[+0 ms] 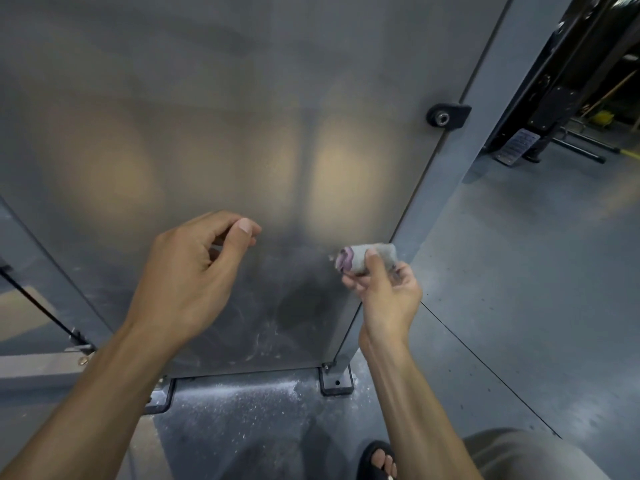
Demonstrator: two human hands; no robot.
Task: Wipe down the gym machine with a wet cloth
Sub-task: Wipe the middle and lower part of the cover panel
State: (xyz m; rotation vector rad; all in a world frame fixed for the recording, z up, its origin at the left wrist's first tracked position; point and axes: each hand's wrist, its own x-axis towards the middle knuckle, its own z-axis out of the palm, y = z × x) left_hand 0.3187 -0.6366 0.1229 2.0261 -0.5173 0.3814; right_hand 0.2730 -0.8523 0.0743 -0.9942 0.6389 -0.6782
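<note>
A big frosted grey panel [214,126] of the gym machine fills most of the head view, with smears and streaks low down near its base. My right hand [384,289] grips a small bunched cloth [363,258], grey with a purple fold, held close to the panel's lower right edge. My left hand [194,271] hovers in front of the panel's lower middle, fingers loosely curled and thumb near the fingertips, holding nothing I can see.
The machine's grey frame post [485,109] runs up the right side with a black bolt cap [446,115]. Black bolted feet [336,381] stand on a dusty grey floor [519,289]. Another dark machine [561,81] stands at far right. My sandalled foot [379,460] is at the bottom.
</note>
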